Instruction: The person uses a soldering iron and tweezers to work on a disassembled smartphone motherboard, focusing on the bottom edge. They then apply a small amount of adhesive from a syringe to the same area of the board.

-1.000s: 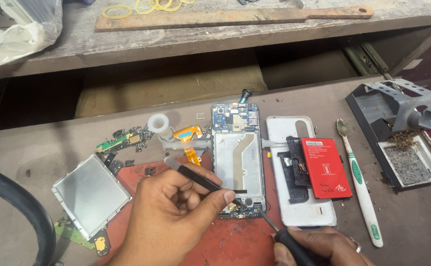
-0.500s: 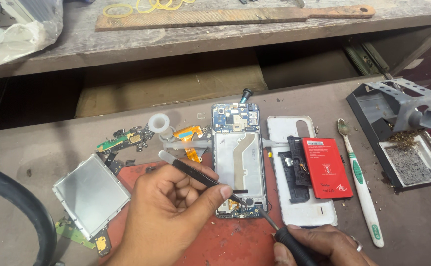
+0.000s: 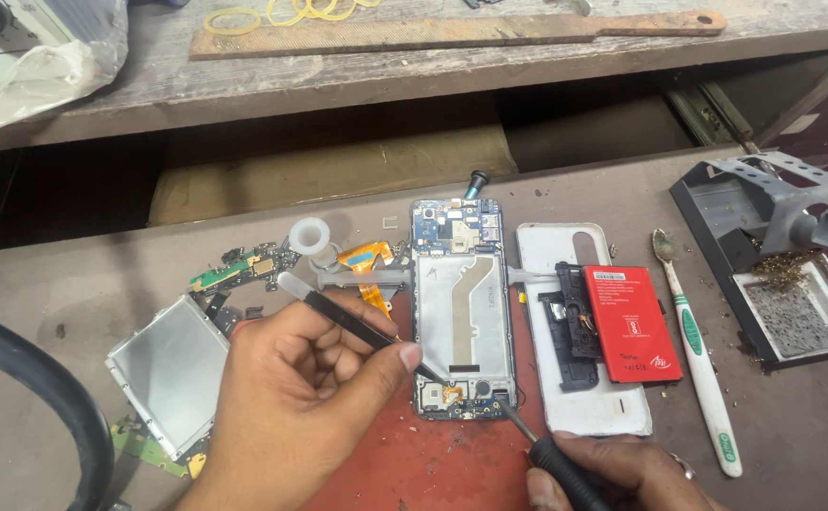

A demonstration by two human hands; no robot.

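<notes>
An opened phone frame lies upright on a red mat, its circuit boards bare at top and bottom. My left hand pinches black tweezers, whose tips touch the small board at the frame's lower end. My right hand grips a black-handled screwdriver, its tip resting at the frame's bottom right corner.
A white back cover with a red battery and black bracket lies right of the phone. A toothbrush and soldering stand are further right. A metal shield plate, loose boards and orange flex cable lie left.
The tweezers' tips have moved down the phone frame to its lower board. The screwdriver hand has stayed nearly still.
</notes>
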